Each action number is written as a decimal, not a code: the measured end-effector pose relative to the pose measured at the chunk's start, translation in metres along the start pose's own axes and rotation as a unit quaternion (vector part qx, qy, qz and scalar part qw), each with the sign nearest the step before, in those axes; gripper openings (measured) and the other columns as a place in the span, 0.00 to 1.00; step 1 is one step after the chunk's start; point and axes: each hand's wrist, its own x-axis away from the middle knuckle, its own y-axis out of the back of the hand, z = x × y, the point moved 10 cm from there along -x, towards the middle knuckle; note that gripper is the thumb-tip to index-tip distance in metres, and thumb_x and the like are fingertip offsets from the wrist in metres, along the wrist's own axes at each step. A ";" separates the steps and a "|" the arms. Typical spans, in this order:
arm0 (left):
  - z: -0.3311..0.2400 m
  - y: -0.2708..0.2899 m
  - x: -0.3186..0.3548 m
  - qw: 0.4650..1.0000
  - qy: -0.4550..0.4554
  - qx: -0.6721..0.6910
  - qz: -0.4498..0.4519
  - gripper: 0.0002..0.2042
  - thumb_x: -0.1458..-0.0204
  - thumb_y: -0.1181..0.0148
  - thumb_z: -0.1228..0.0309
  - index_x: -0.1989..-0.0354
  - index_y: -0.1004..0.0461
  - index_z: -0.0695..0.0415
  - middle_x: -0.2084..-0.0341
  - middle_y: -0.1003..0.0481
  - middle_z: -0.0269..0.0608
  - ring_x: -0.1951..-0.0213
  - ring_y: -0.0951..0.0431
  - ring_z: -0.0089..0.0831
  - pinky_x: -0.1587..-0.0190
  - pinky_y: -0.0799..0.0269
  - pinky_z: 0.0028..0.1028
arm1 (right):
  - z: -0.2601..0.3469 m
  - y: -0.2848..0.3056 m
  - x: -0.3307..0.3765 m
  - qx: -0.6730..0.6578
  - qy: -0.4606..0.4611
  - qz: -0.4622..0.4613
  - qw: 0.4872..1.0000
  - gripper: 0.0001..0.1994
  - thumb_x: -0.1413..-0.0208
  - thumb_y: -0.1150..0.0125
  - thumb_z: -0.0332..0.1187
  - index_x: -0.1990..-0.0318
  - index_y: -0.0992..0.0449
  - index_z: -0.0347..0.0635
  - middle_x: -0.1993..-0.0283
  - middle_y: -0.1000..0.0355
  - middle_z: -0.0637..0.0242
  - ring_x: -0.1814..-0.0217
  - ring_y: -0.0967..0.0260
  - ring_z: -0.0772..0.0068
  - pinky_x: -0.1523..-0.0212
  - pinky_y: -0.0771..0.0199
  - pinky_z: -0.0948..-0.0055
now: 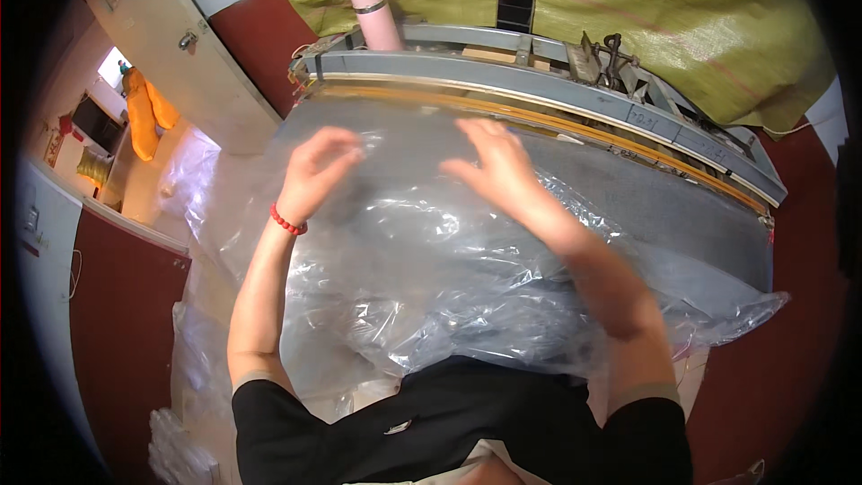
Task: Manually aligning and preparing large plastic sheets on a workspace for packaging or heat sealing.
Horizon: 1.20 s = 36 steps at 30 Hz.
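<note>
**A:** Where are the hands just now?

**B:** Both are out over the large sheet of clear, crinkled plastic film [431, 251] that lies across the grey desk [682, 216]. The left hand [319, 166], with a red bead bracelet [287, 221] at the wrist, is loose, fingers curled, holding nothing; whether the tips touch the film I cannot tell. The right hand [494, 166] is flat and spread, also holding nothing, just above or on the film near its far edge.

**A:** And the far edge itself?

**B:** It runs close beside the long grey metal bar with a yellow-orange strip [557, 99], which looks like a heat sealer. The film's near end bunches up against the person's black shirt [467, 413].

**A:** How would you handle this well?

**B:** I'd judge it wants flat palms smoothing outward from the middle, so creases leave the edge by the bar, and the edge kept straight and parallel to the strip.

**A:** Anything else about?

**B:** A pink cylindrical flask [375, 11] and a dark phone [515, 7] stand behind the bar, before a green woven tarpaulin [646, 9].
</note>
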 end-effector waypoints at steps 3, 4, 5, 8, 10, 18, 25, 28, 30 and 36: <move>0.001 0.001 0.001 0.993 -0.001 -0.104 0.061 0.06 0.51 0.47 0.73 0.69 0.30 0.62 0.73 0.29 0.36 0.68 0.29 0.23 0.64 0.34 0.23 | -0.030 -0.070 0.020 -0.270 -0.175 0.215 0.922 0.12 0.53 0.40 0.39 0.68 0.26 0.38 0.71 0.28 0.62 0.66 0.32 0.72 0.63 0.33 0.73; 0.018 -0.002 0.005 0.978 0.029 -0.159 0.134 0.07 0.51 0.47 0.71 0.69 0.29 0.62 0.73 0.27 0.40 0.68 0.28 0.27 0.64 0.33 0.26 | -0.032 -0.054 0.025 -0.274 -0.155 0.165 0.935 0.10 0.53 0.40 0.37 0.72 0.26 0.38 0.76 0.30 0.65 0.71 0.34 0.76 0.68 0.34 0.75; 0.044 -0.003 0.018 0.960 0.083 -0.173 0.204 0.09 0.51 0.48 0.68 0.68 0.30 0.61 0.75 0.28 0.44 0.70 0.27 0.32 0.66 0.33 0.29 | -0.041 -0.031 0.036 -0.277 -0.134 0.116 0.945 0.10 0.53 0.40 0.36 0.75 0.26 0.38 0.81 0.31 0.69 0.76 0.36 0.81 0.72 0.35 0.77; 0.081 -0.026 0.070 0.936 0.080 -0.170 0.296 0.08 0.50 0.45 0.68 0.72 0.30 0.62 0.81 0.30 0.36 0.75 0.31 0.22 0.70 0.34 0.24 | -0.117 0.051 0.088 -0.201 -0.275 0.087 0.936 0.07 0.57 0.38 0.32 0.78 0.27 0.39 0.79 0.33 0.73 0.75 0.39 0.83 0.73 0.38 0.81; 0.091 -0.050 0.107 0.920 0.076 -0.175 0.341 0.08 0.52 0.44 0.69 0.72 0.30 0.61 0.78 0.28 0.42 0.74 0.29 0.30 0.69 0.33 0.27 | -0.171 0.145 0.137 -0.034 -0.349 -0.014 0.936 0.06 0.57 0.39 0.31 0.77 0.26 0.38 0.79 0.33 0.74 0.75 0.40 0.83 0.72 0.39 0.82; 0.220 0.111 0.120 0.815 0.220 -0.451 0.290 0.09 0.62 0.45 0.75 0.69 0.25 0.54 0.70 0.25 0.45 0.64 0.26 0.42 0.63 0.32 0.35 | -0.331 0.581 0.485 0.218 -0.462 -0.319 0.798 0.12 0.52 0.42 0.37 0.65 0.23 0.39 0.67 0.26 0.66 0.66 0.33 0.77 0.61 0.34 0.78; 0.165 0.213 -0.022 0.832 0.100 -0.404 -0.365 0.14 0.55 0.45 0.72 0.58 0.32 0.61 0.61 0.29 0.47 0.60 0.28 0.36 0.56 0.34 0.31 | -0.293 0.546 0.445 0.363 -0.589 -0.305 0.655 0.23 0.61 0.41 0.53 0.67 0.23 0.42 0.67 0.26 0.58 0.68 0.32 0.65 0.63 0.34 0.68; 0.265 0.210 -0.038 0.930 0.088 -0.228 -0.276 0.28 0.52 0.43 0.63 0.47 0.44 0.65 0.51 0.36 0.52 0.50 0.34 0.37 0.48 0.40 0.30 | -0.348 0.526 0.441 0.361 -0.606 -0.279 0.652 0.20 0.62 0.40 0.50 0.69 0.23 0.43 0.68 0.27 0.56 0.68 0.31 0.60 0.64 0.34 0.65; 0.316 0.137 -0.048 0.877 0.140 -0.451 -0.089 0.31 0.50 0.47 0.60 0.42 0.49 0.65 0.44 0.44 0.55 0.42 0.44 0.42 0.41 0.51 0.32 | -0.360 0.533 0.459 0.385 -0.607 -0.264 0.643 0.18 0.62 0.39 0.49 0.69 0.23 0.45 0.66 0.27 0.56 0.63 0.30 0.56 0.62 0.33 0.63; 0.304 0.160 -0.053 0.784 0.214 -0.559 -0.167 0.27 0.52 0.47 0.54 0.49 0.37 0.64 0.50 0.36 0.53 0.51 0.34 0.47 0.50 0.38 0.37 | -0.328 0.521 0.436 0.487 -0.656 -0.243 0.524 0.13 0.56 0.46 0.44 0.66 0.24 0.52 0.61 0.28 0.61 0.58 0.31 0.55 0.59 0.31 0.60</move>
